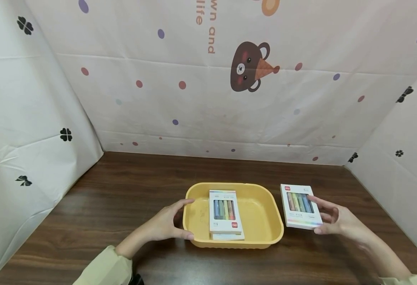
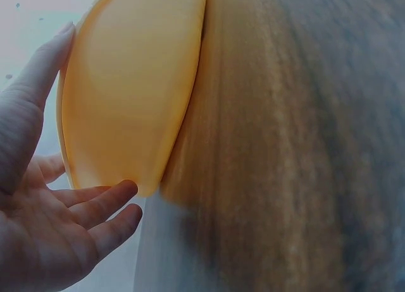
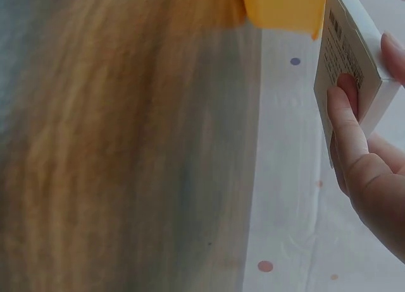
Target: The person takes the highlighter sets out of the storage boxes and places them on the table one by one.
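A shallow yellow plastic tray (image 1: 261, 213) stands on the table. My left hand (image 1: 167, 223) spans its left end, thumb at the front corner and a finger over the back rim; in the left wrist view the hand (image 2: 69, 222) wraps that end. Inside the tray lies a white box of coloured sticks (image 1: 224, 225), seen through a window, on top of another white box (image 1: 228, 237). To the right of the tray, my right hand (image 1: 338, 221) grips a second windowed box of coloured sticks (image 1: 301, 219) by its right edge. Fingers press its printed back (image 3: 335, 64) in the right wrist view.
The dark wooden table (image 1: 147, 174) extends around the tray. A white printed cloth (image 1: 194, 111) with dots and a bear hangs behind it, and more cloth (image 1: 26, 158) closes off the left and right sides.
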`<state>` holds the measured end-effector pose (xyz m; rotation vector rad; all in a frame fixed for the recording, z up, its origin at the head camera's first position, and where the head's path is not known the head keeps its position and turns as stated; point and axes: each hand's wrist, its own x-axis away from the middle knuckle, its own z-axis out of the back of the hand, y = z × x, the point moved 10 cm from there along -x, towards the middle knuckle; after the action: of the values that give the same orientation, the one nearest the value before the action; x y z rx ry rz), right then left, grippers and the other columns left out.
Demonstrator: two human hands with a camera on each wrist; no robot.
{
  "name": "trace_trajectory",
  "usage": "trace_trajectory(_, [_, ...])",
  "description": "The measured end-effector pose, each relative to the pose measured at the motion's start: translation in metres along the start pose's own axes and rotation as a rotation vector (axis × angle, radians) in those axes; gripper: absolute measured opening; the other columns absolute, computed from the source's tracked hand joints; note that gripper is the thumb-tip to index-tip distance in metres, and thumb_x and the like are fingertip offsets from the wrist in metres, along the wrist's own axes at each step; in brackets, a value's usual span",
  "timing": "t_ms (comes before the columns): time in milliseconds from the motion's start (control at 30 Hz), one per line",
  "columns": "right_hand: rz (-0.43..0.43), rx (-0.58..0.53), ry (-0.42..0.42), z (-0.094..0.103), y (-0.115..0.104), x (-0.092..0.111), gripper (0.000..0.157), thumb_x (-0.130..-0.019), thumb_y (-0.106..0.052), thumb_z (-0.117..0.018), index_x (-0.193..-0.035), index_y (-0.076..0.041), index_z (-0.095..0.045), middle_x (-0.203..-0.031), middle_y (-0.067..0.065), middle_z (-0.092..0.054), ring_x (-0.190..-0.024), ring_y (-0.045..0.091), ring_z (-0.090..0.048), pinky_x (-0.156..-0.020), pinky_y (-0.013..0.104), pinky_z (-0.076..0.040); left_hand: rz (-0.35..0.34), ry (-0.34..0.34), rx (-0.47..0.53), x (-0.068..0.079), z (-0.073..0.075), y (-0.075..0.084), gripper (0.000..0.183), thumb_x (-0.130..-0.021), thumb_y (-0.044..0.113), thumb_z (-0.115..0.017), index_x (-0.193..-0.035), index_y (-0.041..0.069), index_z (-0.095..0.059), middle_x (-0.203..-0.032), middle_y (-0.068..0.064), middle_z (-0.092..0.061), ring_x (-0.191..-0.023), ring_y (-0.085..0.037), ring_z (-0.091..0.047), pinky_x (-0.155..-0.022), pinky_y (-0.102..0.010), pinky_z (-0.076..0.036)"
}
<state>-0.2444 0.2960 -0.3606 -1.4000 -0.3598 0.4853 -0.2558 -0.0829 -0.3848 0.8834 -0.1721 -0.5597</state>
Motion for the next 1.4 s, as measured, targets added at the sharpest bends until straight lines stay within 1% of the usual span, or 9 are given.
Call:
trace_trajectory(133, [-0.017,-0.014,0.0,0.001,0.008,0.002,0.073,-0.077,0.015,-0.059,-0.132,-0.032,-0.046,-0.116,-0.013,-0.055,-0.101,0.008,-0.058,-0.072,0.027,-0.052,0.003,-0.001,0.004,0.001,0.0,0.0,0.092,-0.065,0.042,-0.08,-0.138,0.01,-0.035,-0.135,-0.014,-0.044,-0.116,-0.033,-0.046,-0.09,-0.051,-0.04])
trace_trajectory(300, [-0.02,-0.057,-0.013,0.0,0.014,0.004,0.072,-0.077,0.015,-0.058,-0.132,-0.03,-0.046,-0.117,-0.012,-0.055,-0.101,0.009,-0.058,-0.073,0.028,-0.052,0.006,-0.003,0.014,0.001,0.0,0.001,0.091,-0.065,0.039,-0.08,-0.138,0.01,-0.035,-0.134,-0.016,-0.044,-0.116,-0.033,-0.046,-0.09,-0.051,-0.04])
trace_trajectory(400, [-0.019,-0.06,-0.014,-0.001,0.016,0.005,0.072,-0.077,0.015,-0.058,-0.132,-0.029,-0.046,-0.118,-0.013,-0.055,-0.101,0.009,-0.058,-0.073,0.028,-0.052,0.007,-0.003,0.013,0.001,0.0,0.001,0.091,-0.066,0.039,-0.08,-0.138,0.01,-0.035,-0.135,-0.016,-0.043,-0.115,-0.033,-0.047,-0.089,-0.05,-0.041])
trace_trajectory(700, [-0.043,-0.012,0.001,-0.001,0.025,0.005,0.072,-0.075,0.013,-0.061,-0.13,-0.03,-0.047,-0.117,-0.014,-0.054,-0.1,0.008,-0.059,-0.071,0.028,-0.052,0.005,-0.004,0.007,0.001,0.0,0.0,0.09,-0.066,0.038,-0.08,-0.139,0.011,-0.034,-0.136,-0.016,-0.042,-0.116,-0.034,-0.046,-0.089,-0.05,-0.042])
trace_trajectory(867, [-0.077,0.027,0.004,0.0,0.028,0.005,0.072,-0.075,0.011,-0.063,-0.131,-0.031,-0.046,-0.117,-0.016,-0.052,-0.1,0.007,-0.058,-0.072,0.029,-0.052,0.012,0.0,0.001,0.0,0.001,0.0,0.089,-0.066,0.037,-0.08,-0.139,0.012,-0.035,-0.136,-0.016,-0.042,-0.118,-0.034,-0.045,-0.09,-0.051,-0.041])
trace_trajectory(1067, [-0.115,0.084,0.014,0.002,0.031,0.005,0.071,-0.075,0.007,-0.066,-0.13,-0.033,-0.045,-0.116,-0.019,-0.048,-0.099,0.006,-0.058,-0.071,0.029,-0.052,0.004,-0.002,0.004,0.0,0.001,0.001,0.09,-0.066,0.037,-0.08,-0.139,0.011,-0.034,-0.136,-0.016,-0.042,-0.117,-0.034,-0.045,-0.09,-0.051,-0.041])
trace_trajectory(1300, [-0.109,0.107,-0.004,-0.001,0.031,0.004,0.071,-0.075,0.006,-0.066,-0.131,-0.031,-0.044,-0.117,-0.017,-0.049,-0.097,0.009,-0.059,-0.07,0.03,-0.052,0.003,-0.003,0.004,0.0,0.0,0.0,0.089,-0.067,0.036,-0.08,-0.139,0.011,-0.034,-0.136,-0.016,-0.042,-0.117,-0.035,-0.045,-0.089,-0.05,-0.041])
trace_trajectory(1400, [-0.117,0.109,0.0,-0.001,0.032,0.005,0.072,-0.075,0.006,-0.067,-0.131,-0.031,-0.044,-0.118,-0.013,-0.048,-0.096,0.011,-0.06,-0.07,0.03,-0.052,0.001,-0.003,0.003,0.0,0.0,0.0,0.089,-0.067,0.037,-0.08,-0.139,0.011,-0.034,-0.136,-0.016,-0.042,-0.116,-0.034,-0.046,-0.089,-0.05,-0.042])
